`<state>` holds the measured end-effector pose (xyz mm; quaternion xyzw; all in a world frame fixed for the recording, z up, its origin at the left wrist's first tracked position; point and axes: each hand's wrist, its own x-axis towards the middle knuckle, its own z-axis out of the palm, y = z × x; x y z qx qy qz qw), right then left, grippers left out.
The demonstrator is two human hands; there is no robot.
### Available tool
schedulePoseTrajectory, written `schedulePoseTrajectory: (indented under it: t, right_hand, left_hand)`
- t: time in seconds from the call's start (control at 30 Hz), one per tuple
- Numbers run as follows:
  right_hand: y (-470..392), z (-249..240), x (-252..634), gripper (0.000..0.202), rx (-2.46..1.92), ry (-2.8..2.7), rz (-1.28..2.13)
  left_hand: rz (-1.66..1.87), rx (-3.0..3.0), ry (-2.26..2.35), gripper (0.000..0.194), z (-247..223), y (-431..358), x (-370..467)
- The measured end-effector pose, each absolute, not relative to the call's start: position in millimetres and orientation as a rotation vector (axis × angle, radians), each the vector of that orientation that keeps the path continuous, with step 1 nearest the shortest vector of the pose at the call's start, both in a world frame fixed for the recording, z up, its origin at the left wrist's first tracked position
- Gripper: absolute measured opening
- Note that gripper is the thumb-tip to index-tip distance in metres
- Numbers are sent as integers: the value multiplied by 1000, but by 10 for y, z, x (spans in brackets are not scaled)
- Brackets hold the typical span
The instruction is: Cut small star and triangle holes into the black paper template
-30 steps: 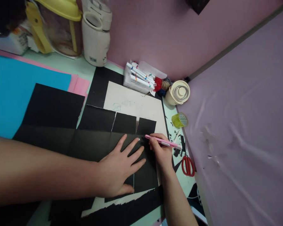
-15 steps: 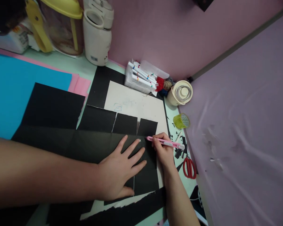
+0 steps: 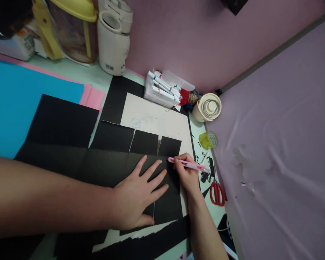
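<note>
A large sheet of black paper (image 3: pixel 105 168) lies across the table, with slits cut into its far edge that form flaps. My left hand (image 3: pixel 141 195) rests flat on it with fingers spread. In my right hand (image 3: pixel 188 175) is a pink utility knife (image 3: pixel 189 164), gripped like a pen. The knife's front end meets the black paper just right of a small white star-shaped mark (image 3: pixel 160 161); its blade is too small to make out. Under the black paper lies a whitish board (image 3: pixel 151 117) with faint scribbles.
Red-handled scissors (image 3: pixel 217 194) and black scraps lie to the right, near a green tape roll (image 3: pixel 208 139) and a cream lidded pot (image 3: pixel 207 107). A box of markers (image 3: pixel 162 88) stands at the back. Blue paper (image 3: pixel 29 90) and a white bottle (image 3: pixel 113 43) are at left.
The knife and my right hand have shifted very slightly to the left. My left hand stays in place on the paper. The view has moved a little.
</note>
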<state>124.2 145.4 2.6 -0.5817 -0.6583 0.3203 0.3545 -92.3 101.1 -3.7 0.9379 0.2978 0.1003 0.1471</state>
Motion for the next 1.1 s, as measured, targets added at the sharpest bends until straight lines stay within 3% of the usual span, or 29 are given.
schedulePoseTrajectory:
  t: [0.37,1.1]
  right_hand:
    - [1409,25,1211,8,-1464,-1888,658]
    - [1409,56,1276,9,-1429,-1929,805]
  left_hand:
    - [305,2716,883,77,-29,995,-921]
    - [313,2687,879,77,-28,1000,-917]
